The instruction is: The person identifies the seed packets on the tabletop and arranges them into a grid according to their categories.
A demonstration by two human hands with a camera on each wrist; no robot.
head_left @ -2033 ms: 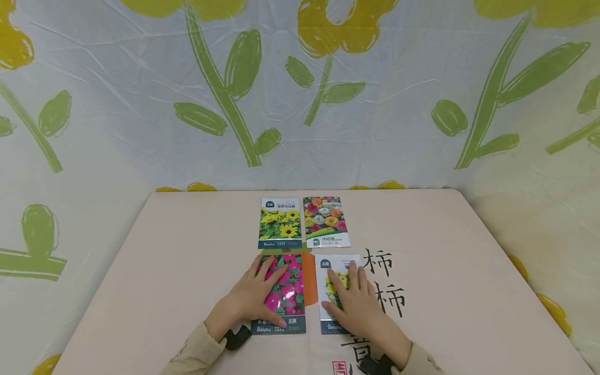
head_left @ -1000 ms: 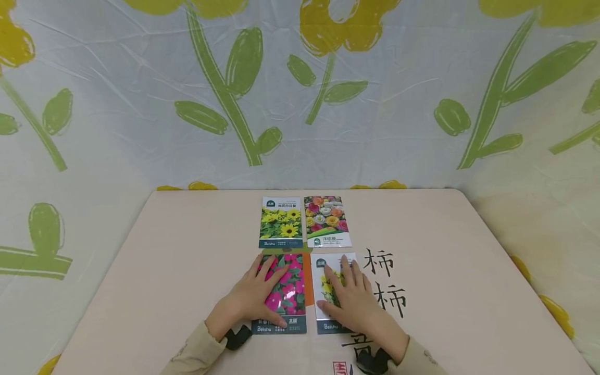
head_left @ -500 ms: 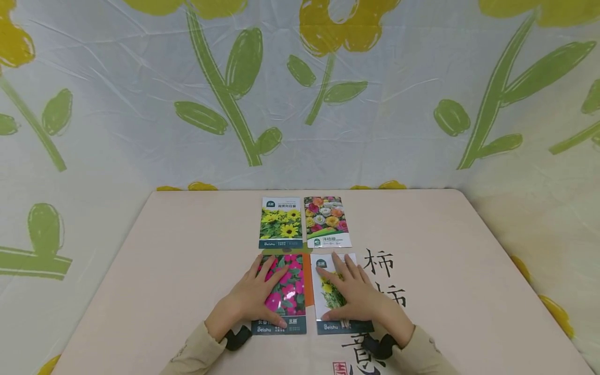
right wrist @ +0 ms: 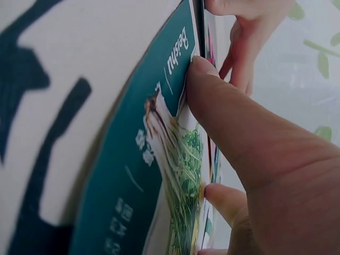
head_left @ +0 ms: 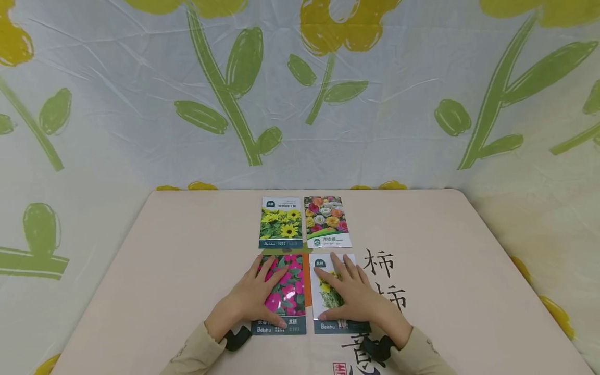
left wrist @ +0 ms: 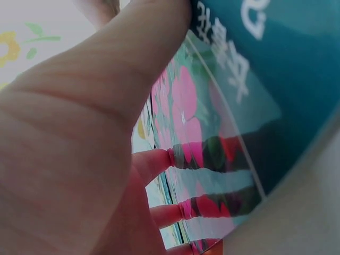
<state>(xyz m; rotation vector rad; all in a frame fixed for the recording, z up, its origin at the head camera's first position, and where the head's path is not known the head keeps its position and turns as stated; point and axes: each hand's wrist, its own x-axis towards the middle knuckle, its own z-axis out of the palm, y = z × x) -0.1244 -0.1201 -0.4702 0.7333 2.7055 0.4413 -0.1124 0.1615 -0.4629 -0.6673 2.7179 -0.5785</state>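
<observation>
A seed packet with pink flowers (head_left: 291, 286) lies flat on the table, and my left hand (head_left: 250, 297) rests on it with fingers spread. In the left wrist view, the fingertips (left wrist: 159, 159) touch its glossy, reflecting front. To its right lies a white seed packet with yellow flowers (head_left: 321, 291). My right hand (head_left: 358, 298) rests over that packet's right half, fingers spread, and hides part of its picture. Seen from the right wrist, the thumb (right wrist: 204, 71) presses near the packet's dark green lower band (right wrist: 114, 175). A narrow gap separates the two packets.
Behind them lie a yellow sunflower packet (head_left: 280, 223) and a packet with multicoloured blooms (head_left: 327, 221), side by side. The pale pink tabletop (head_left: 187, 234) carries black brush characters (head_left: 378, 263) and an orange print (head_left: 307, 284). A flower-patterned cloth (head_left: 398, 130) hangs behind the table.
The white packet has slid left, closer to the pink-flowered one. My right hand has moved left over it and lies more sideways. My left hand and the back packets have stayed in place.
</observation>
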